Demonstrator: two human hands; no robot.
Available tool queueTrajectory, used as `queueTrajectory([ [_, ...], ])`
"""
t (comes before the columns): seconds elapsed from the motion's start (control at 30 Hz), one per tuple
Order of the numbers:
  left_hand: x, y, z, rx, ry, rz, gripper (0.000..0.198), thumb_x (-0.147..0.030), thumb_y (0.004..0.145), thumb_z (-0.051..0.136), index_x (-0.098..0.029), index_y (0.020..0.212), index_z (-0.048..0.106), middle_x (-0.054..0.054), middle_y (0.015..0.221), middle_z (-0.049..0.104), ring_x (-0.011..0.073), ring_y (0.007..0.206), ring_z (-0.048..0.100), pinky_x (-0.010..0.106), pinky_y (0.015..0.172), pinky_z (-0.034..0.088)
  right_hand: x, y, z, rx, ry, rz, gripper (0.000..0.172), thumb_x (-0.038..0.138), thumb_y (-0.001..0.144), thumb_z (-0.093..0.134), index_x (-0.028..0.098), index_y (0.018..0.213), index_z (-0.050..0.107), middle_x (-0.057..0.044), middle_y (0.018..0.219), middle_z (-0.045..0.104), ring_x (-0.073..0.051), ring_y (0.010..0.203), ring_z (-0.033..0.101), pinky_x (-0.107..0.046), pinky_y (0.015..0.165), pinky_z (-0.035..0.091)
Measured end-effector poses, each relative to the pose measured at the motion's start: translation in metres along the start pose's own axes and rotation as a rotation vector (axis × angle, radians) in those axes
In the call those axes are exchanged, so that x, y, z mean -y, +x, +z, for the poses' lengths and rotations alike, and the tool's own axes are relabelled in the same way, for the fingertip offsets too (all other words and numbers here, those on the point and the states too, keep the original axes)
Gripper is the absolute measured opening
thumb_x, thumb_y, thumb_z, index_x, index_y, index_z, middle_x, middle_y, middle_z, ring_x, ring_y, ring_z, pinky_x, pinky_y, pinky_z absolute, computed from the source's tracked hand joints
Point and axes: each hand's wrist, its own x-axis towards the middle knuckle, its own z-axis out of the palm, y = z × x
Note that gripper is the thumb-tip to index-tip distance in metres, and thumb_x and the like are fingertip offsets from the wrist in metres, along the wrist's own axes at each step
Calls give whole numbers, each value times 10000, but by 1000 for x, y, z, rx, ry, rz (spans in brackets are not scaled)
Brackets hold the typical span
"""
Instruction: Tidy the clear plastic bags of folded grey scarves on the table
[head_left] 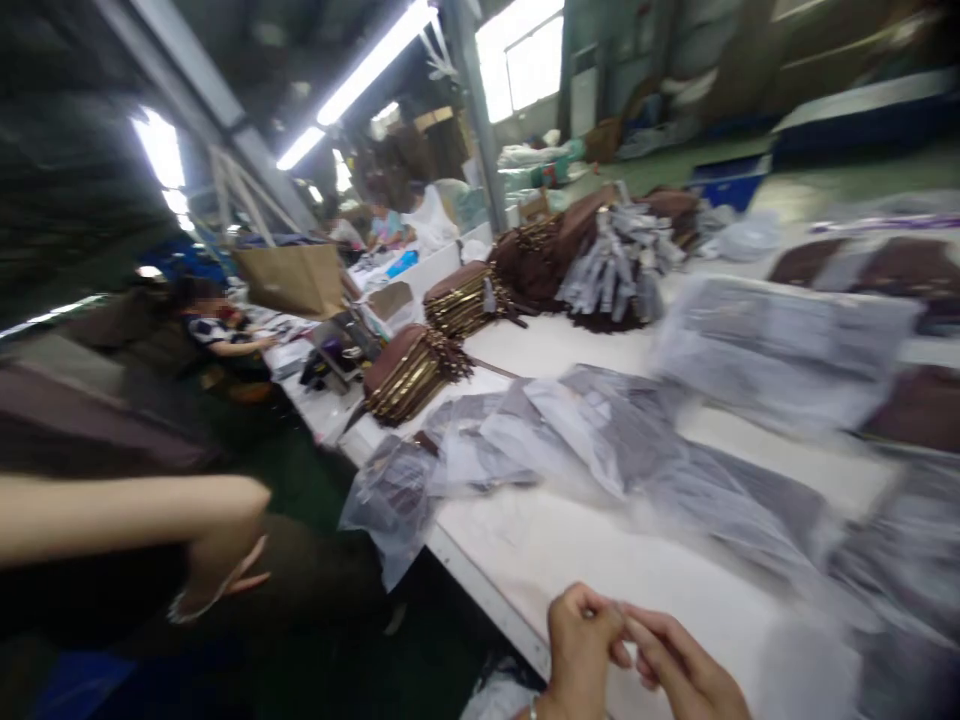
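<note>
Both hands sit low at the bottom edge, pulled in close over the near edge of the table (556, 548). The left hand (581, 640) is curled up, knuckles on top, fingers closed into a loose fist with the tips pinched toward the other hand. The right hand (686, 672) comes in from the right, fingers together and slightly bent, tips touching the left's. So both are pinched shut against each other, but it's too blurry to tell if anything is actually between them.

Nearest stuff is the bags (592, 430): clear, greyish plastic, crinkled and overlapping, spread in a messy layer across the middle of the table, just beyond the hands. One droops over the table's near-left edge. Some seem to have dark brown things inside.

Further back on the table are brown stacks (409, 375) with gold-looking edges, leaning in piles. On the left, a co-worker's arm (112, 520) reaches across, well apart from the table, its hand hanging down with the fingers loosely bent.
</note>
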Motion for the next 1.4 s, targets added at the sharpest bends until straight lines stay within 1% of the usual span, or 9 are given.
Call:
queueTrajectory([
  [0.23, 15, 6, -12, 233, -61, -431, 394, -478, 608, 749, -156, 742, 566, -18, 463, 525, 97, 414, 469, 210, 475, 375, 4, -7, 6, -106, -185, -58, 306, 513, 894, 525, 229, 834, 621, -3, 810, 635, -169, 734, 571, -271, 666, 438],
  [0.37, 18, 22, -7, 326, -29, -459, 507, -560, 585, 722, -124, 824, 619, 79, 772, 678, 101, 471, 525, 246, 502, 426, -21, -6, 10, -216, -277, -181, 274, 437, 956, 401, 232, 928, 579, -30, 899, 602, -182, 831, 592, -299, 749, 453],
  [0.43, 18, 32, -1, 403, 86, -440, 588, -635, 586, 674, -110, 846, 621, 86, 704, 668, 115, 458, 522, 259, 501, 424, -28, 0, 10, -253, -283, -183, 280, 422, 960, 373, 229, 932, 574, -39, 894, 603, -189, 821, 598, -316, 757, 455],
  [0.53, 11, 49, 7, 509, 355, -324, 592, -660, 618, 621, -109, 835, 615, 17, 472, 549, 130, 405, 480, 257, 476, 390, -30, 15, 4, -263, -152, -62, 264, 452, 925, 443, 222, 892, 569, -15, 763, 595, -187, 715, 585, -318, 686, 451],
  [0.7, -13, 91, 17, 679, 441, -283, 412, -481, 743, 555, -103, 879, 645, 44, 663, 633, 114, 493, 547, 242, 551, 425, -29, 52, -17, -296, 429, 112, 356, 449, 777, 652, 206, 1033, 601, 6, 750, 624, -158, 650, 571, -294, 653, 464],
  [0.87, 2, 148, 36, 563, 677, 0, 256, -322, 814, 427, -129, 815, 595, 15, 653, 590, 119, 525, 560, 229, 554, 436, -40, 83, -30, -313, 605, 304, 274, 339, 720, 684, 177, 942, 678, -16, 791, 628, -135, 677, 556, -263, 649, 457],
  [1.0, 21, 178, 49, 520, 780, 155, 240, -226, 868, 374, -157, 871, 604, 18, 765, 620, 129, 621, 593, 247, 635, 466, -43, 99, -36, -244, 744, 312, 273, 389, 763, 647, 167, 922, 658, -32, 807, 610, -139, 713, 565, -238, 615, 440],
  [1.2, 27, 187, 57, 458, 1049, 431, 305, -168, 874, 527, -173, 1176, 573, 97, 1133, 610, 234, 1072, 569, 365, 951, 429, -57, 118, -38, -319, 217, 291, 407, 610, 832, 512, 215, 744, 472, 36, 625, 487, -119, 533, 449, -238, 485, 341],
  [1.4, 45, 190, 67, 385, 1613, 702, 480, -247, 831, 677, -135, 1259, 490, 103, 992, 622, 259, 900, 628, 349, 778, 501, -80, 137, -34, -424, -25, 226, 436, 604, 832, 436, 225, 1043, 488, 56, 596, 483, -178, 555, 474, -299, 554, 375],
])
